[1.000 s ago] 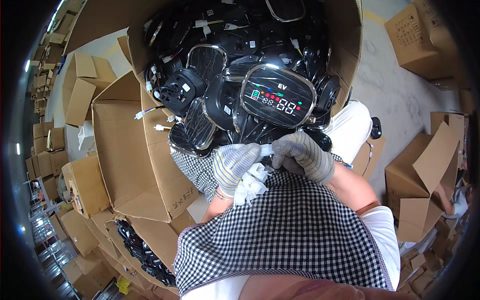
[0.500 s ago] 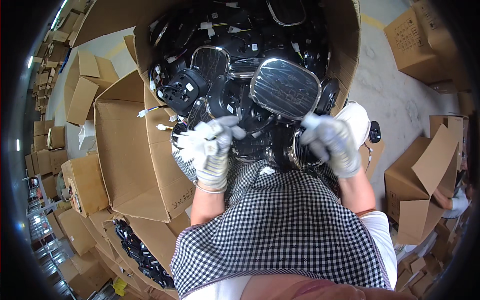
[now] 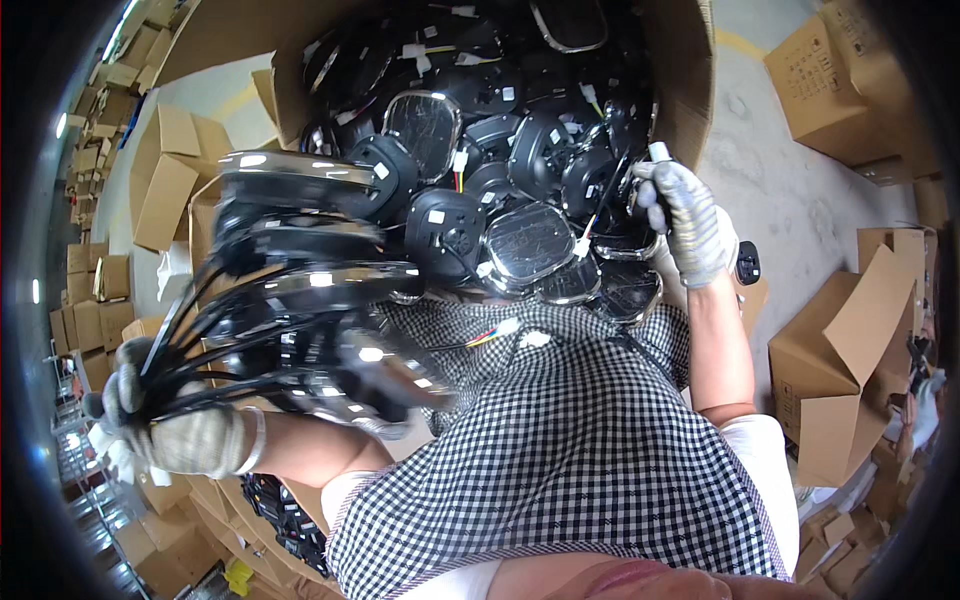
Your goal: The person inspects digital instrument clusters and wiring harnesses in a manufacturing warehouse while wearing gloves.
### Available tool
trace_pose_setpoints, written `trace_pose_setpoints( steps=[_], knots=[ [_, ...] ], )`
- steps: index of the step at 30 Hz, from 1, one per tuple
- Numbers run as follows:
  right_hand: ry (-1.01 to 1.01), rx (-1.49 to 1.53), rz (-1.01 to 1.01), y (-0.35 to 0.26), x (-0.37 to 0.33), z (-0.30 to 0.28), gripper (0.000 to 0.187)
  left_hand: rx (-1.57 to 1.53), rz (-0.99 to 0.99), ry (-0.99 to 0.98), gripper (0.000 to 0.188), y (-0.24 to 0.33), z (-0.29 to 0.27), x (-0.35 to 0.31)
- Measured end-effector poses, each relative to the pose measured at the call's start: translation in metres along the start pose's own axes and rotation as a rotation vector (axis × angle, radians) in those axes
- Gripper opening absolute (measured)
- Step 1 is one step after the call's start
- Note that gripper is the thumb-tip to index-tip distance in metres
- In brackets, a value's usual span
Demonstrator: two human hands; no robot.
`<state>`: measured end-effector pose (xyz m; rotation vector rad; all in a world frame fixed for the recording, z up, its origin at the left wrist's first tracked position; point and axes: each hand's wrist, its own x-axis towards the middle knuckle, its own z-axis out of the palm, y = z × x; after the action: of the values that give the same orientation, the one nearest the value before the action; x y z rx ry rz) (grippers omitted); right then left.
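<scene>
My left hand, in a grey-white glove, is closed round a bunch of black cables at the far left. From these cables hangs a cluster of chrome-rimmed black lamps, smeared by motion; white plugs stick out past the fingers. My gloved right hand is raised by the carton's right wall with its fingers curled in. A small white piece shows at its fingertips, its kind unclear. In front of me, more chrome-rimmed lamps with cables and plugs fill a big cardboard carton.
Open cartons stand on the floor at the right, and another at the left. A carton of black parts is at lower left. A person's arm shows at the right edge. Stacked boxes line the far left.
My left hand has swung from the carton's near side to the far left, lifting the bunch of lamps out by their cables. My right hand has moved up and slightly right.
</scene>
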<state>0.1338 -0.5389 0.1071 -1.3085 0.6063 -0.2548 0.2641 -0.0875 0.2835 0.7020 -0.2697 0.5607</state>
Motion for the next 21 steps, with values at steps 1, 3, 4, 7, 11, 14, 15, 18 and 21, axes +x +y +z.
trace_pose_setpoints(
  steps=[1,3,4,7,11,14,15,18,21],
  knots=[
    [-0.041,-0.169,-0.044,0.011,0.008,0.003,0.031,0.224,0.147,0.104,0.019,0.009,0.0,0.008],
    [-0.067,-0.757,-0.292,0.052,0.033,-0.008,0.023,0.393,0.198,0.087,0.019,0.045,-0.026,0.05],
    [-0.144,-1.141,-0.446,0.054,0.037,-0.002,0.023,0.489,0.252,0.157,0.022,0.06,-0.043,0.062],
    [-0.283,-1.298,-0.404,0.06,0.031,0.016,0.028,0.673,0.359,0.269,0.022,0.058,-0.087,0.075],
    [-0.373,-1.179,-0.457,0.071,0.023,0.033,0.021,0.842,0.449,0.37,0.022,0.049,-0.135,0.068],
    [-0.415,-1.184,-0.564,0.079,0.021,0.049,0.018,0.908,0.429,0.454,0.021,0.028,-0.183,0.075],
    [-0.44,-1.121,-0.492,0.084,0.023,0.048,0.019,0.916,0.412,0.478,0.021,0.02,-0.193,0.066],
    [-0.497,-1.121,-0.583,0.094,0.031,0.042,0.022,0.937,0.353,0.555,0.022,0.015,-0.241,0.065],
    [-0.529,-1.051,-0.471,0.088,0.024,0.056,0.024,1.92,0.258,0.473,0.021,0.016,-0.345,0.044]
  ],
)
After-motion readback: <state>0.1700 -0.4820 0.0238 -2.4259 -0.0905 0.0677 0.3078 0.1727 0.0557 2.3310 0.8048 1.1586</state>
